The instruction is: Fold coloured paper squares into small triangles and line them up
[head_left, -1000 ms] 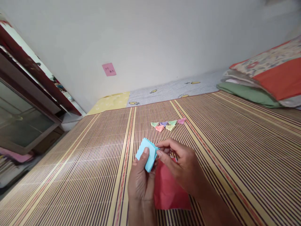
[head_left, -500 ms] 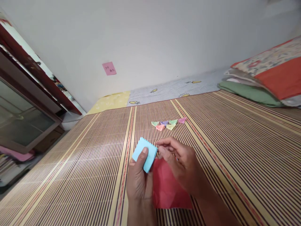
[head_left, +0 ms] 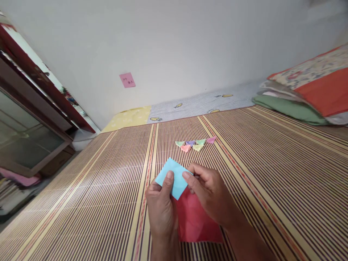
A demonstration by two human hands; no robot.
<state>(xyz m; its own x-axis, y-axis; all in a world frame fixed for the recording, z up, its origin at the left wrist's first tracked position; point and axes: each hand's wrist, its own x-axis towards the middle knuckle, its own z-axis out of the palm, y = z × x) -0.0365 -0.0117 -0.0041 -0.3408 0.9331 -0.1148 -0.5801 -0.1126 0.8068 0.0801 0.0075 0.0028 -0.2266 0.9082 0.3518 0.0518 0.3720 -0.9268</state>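
A folded light-blue paper square (head_left: 178, 181) is held up between my two hands, turned corner-up. My left hand (head_left: 162, 203) grips its left side, thumb flat on top and fingers underneath. My right hand (head_left: 209, 190) pinches its right corner between thumb and forefinger. Below the hands, a red sheet of paper (head_left: 199, 224) lies on the striped mat (head_left: 108, 195), partly covered by my right hand and the blue paper. Farther off, several small folded paper triangles, among them a pink one (head_left: 211, 140) and a yellow one (head_left: 198, 147), sit in two rows.
A stack of folded bedding (head_left: 320, 90) rests at the far right. Patterned cloth (head_left: 187, 105) runs along the white wall, where a pink note (head_left: 127, 80) is stuck. To the left are a glass-panelled door (head_left: 24, 134) and a dark red frame.
My right hand has closed on the blue paper's right corner, which it was beside before. The blue paper has shifted slightly right and turned a little.
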